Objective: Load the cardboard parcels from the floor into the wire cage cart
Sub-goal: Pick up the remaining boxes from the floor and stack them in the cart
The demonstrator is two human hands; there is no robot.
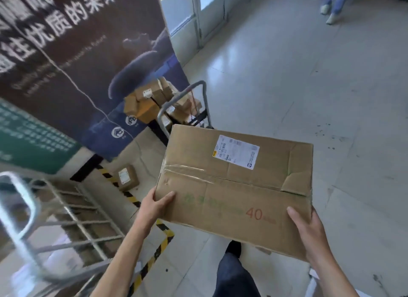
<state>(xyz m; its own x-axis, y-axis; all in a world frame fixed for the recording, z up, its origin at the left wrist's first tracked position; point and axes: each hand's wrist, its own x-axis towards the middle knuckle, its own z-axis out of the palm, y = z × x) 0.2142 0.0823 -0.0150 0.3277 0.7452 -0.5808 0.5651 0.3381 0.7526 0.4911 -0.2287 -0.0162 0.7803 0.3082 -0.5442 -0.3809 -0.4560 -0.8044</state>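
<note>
Cardboard fills the middle of the head view: a large box (238,181), carried in the air over the floor (287,86), tilted with its far edge higher. Its top is taped shut along the seam, creased at the right, and bears a white label (236,152) and a red "40".

The left hand (154,206) clamps the box's near left corner, thumb lying on top and fingers hidden below. The right hand (309,228) clamps the near right corner the same way, thumb on the top face.

The cart (78,222), blurred, stands at lower left, beside and below the box, apart from it. Brown shapes show behind its wire grid, too blurred to tell.

A small parcel (127,177) lies on the floor by the wall, just beside striped yellow-black tape (132,197). Farther off, a trolley (198,84) carries more parcels, and others are piled against a dark banner (77,53).
</note>
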